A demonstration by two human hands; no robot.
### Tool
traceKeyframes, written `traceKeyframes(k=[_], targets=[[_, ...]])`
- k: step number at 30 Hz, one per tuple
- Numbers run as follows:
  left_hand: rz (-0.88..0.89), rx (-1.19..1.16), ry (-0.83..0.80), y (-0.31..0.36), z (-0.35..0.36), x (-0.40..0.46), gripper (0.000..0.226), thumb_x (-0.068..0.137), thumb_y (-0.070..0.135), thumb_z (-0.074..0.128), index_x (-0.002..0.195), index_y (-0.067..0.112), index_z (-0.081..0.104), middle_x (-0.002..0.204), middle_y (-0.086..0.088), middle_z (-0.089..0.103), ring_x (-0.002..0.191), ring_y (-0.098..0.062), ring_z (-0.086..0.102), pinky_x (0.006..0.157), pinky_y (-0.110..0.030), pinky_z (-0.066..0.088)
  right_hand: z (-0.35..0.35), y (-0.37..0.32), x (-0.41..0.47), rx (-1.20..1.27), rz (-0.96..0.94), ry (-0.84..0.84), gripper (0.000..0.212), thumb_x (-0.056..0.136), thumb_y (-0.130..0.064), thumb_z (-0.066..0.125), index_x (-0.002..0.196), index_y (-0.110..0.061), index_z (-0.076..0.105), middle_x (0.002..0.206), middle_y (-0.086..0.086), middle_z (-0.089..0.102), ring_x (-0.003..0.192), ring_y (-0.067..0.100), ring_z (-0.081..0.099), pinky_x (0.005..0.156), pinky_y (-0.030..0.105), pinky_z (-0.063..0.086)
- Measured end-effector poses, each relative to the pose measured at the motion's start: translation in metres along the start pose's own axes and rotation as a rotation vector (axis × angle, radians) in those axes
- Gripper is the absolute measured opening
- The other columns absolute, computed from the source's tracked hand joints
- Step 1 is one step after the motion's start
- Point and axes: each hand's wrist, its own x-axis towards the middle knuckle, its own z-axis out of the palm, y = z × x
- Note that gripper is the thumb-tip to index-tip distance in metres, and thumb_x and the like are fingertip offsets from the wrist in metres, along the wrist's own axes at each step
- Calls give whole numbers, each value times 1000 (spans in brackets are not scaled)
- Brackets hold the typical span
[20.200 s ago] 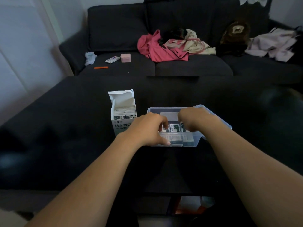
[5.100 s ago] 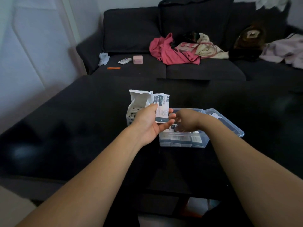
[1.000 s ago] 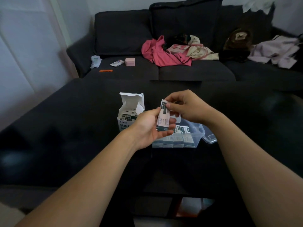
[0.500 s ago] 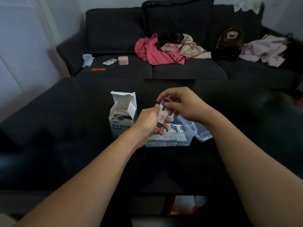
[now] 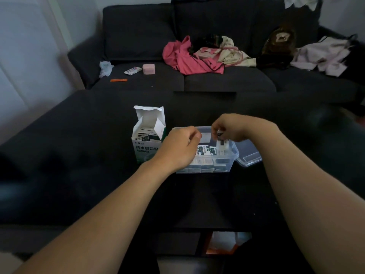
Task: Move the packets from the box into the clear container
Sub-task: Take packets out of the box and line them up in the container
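Both hands have dropped from chest height to the clear container. The right hand is pinching one packet upright, lowering it into the container's right end beside the packets already standing there. The left hand is hovering over the left end, fingers curled; whether they are holding anything cannot be told. The opened box, just left, is holding more packets. The lid is lying to the right.

box: white carton, upright, flaps open, packets inside
clear container: just right of box, open, packets stacked inside
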Motion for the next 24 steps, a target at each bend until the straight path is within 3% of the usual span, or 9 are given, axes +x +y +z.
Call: traceKeyframes(k=[2,8,13,17,24], targets=[[21,63,-23,-3,0,0,27,105,26,48,112,15,71,100,1,70,91,-15,63,80,-30,49,6,-1,4,-18,16,-27,22,95,-6,60,92,-26,68,100,-8,57,98,15,58,83,34,48],[53,83,5,-7,0,2,24,104,25,49,112,18,71,100,4,67,93,-12,59,82,-30,47,10,-3,6,-60,20,-6,23,94,-6,60,92,-29,63,103,-5,58,93,13,58,78,29,45],[53,89,15,-7,1,3,24,105,25,48,116,19,70,108,1,69,98,-14,60,84,-30,47,12,-8,5,-90,44,-18,24,94,-6,60,92,-30,60,105,-4,58,98,16,58,90,36,51],[67,89,25,-10,1,3,24,105,25,48,115,19,69,100,3,65,94,-14,59,80,-28,43,17,-12,6,-147,56,-8,22,93,-6,62,97,-27,61,110,-1,59,103,19,59,97,41,51],[76,95,32,-12,1,3,24,105,24,48,116,18,68,102,3,66,92,-12,57,79,-26,41,24,-16,10,-232,73,-20,22,91,-9,66,89,-30,57,111,2,61,101,21,60,96,42,53]])
